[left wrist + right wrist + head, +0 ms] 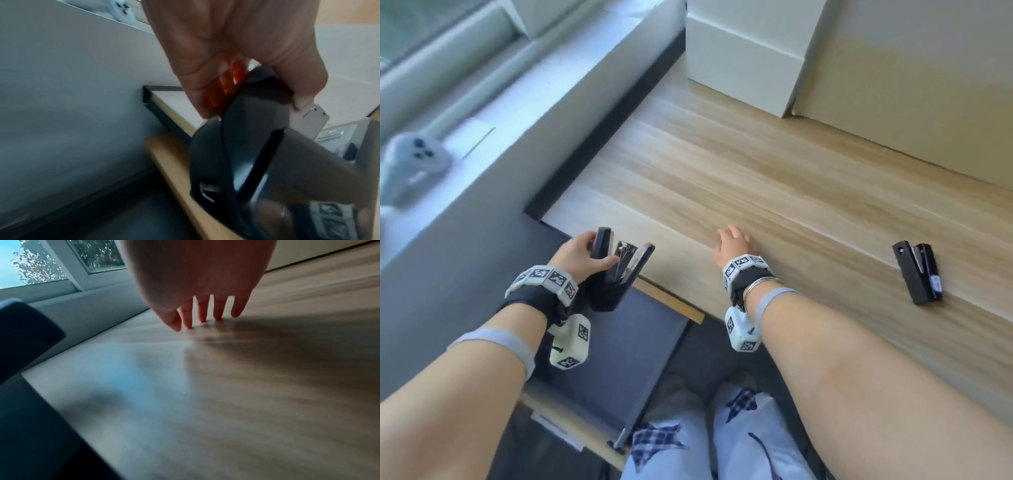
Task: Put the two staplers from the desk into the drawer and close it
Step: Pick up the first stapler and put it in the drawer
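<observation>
left hand (578, 255) gripping black stapler (619, 274), drawer (619, 359) just below; right hand (734, 245) loose-fingered on desk (756, 178), second stapler (917, 272) well right.

Office/study setting: you're seated at a light wood-grain desk (774, 178) w/ an open pull-out drawer (619, 349) under its edge. Black stapler (918, 272) on top, white box (739, 58) at the back, window (51, 261) w/ sill beside the desk.

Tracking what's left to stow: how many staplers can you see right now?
2. One stapler is held by the left hand above the open drawer; the other stapler lies on the desk, right side.
</observation>
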